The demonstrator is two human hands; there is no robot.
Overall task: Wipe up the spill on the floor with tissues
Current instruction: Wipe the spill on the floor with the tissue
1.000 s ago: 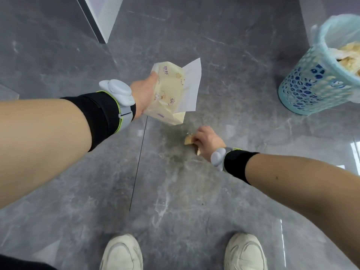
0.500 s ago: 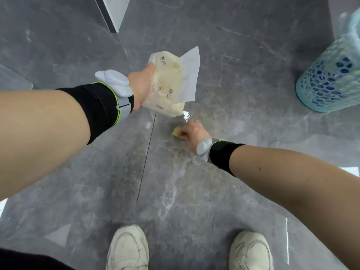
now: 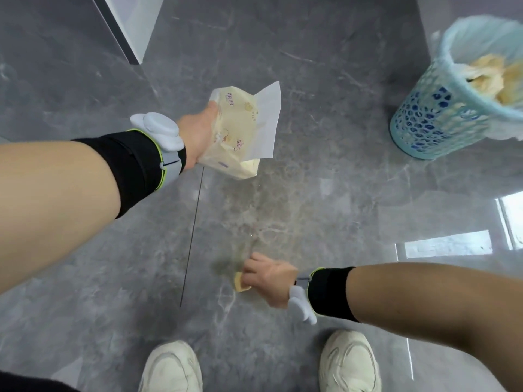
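- Right hand (image 3: 270, 280): low at the floor (image 3: 85, 306), fingers curled and clamped on a small yellowed tissue wad (image 3: 240, 284) pressed against the tile.
- Tissue wad: shows only at the hand's leading edge, toward the tile joint (image 3: 192, 236); the rest is hidden under the fingers.
- Spill (image 3: 254, 210): a dull, smeared patch running from beside the wad away from the person, up toward the tissue pack (image 3: 235, 140). Its long axis lies roughly fore-and-aft, so the remaining film is ahead of the right hand, not beside it.
- Left hand (image 3: 198, 137): raised well clear of the floor, closed around the tissue pack, one white sheet (image 3: 266, 123) sticking out.
- Nearer hand: the right, judged best placed for the next stroke forward.
- Waste basket (image 3: 441, 120): ahead-right, well apart from the wad, holding used tissues.
- Shoes (image 3: 172, 369): just behind the wiped area.
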